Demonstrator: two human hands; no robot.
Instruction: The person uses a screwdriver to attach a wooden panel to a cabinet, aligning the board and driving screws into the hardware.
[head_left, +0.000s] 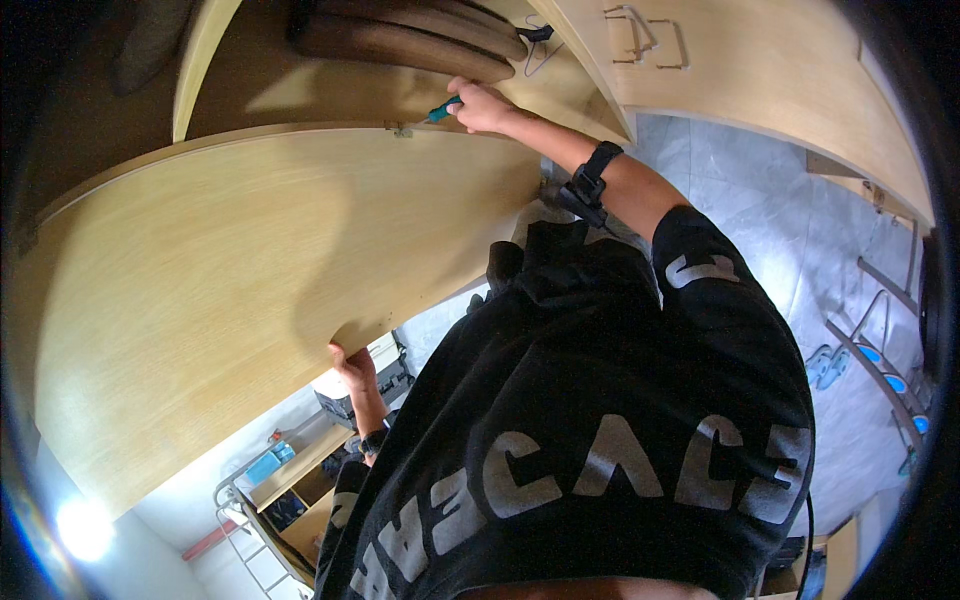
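Up near the top of the view, the right hand (482,105) is closed around the teal handle of a slim screwdriver (438,111), whose tip points left at a small metal hinge bracket (401,129) on the upper edge of a large pale wooden cabinet door (260,270). That door panel fills the left and middle of the picture, its grain running across and its edges bowed by the lens. At its lower edge the left hand (353,366) grips the panel from beneath, fingers curled over the edge and clamped on the wood. A black strap with a small device (590,180) circles the right wrist, and a black short-sleeved shirt with grey lettering (600,420) covers the torso below. Behind the screwdriver, inside the open cupboard, lie dark brown rolled items (410,40). To the right stand more pale wooden cabinet fronts with wire handles (650,40), above a grey tiled floor (760,210).
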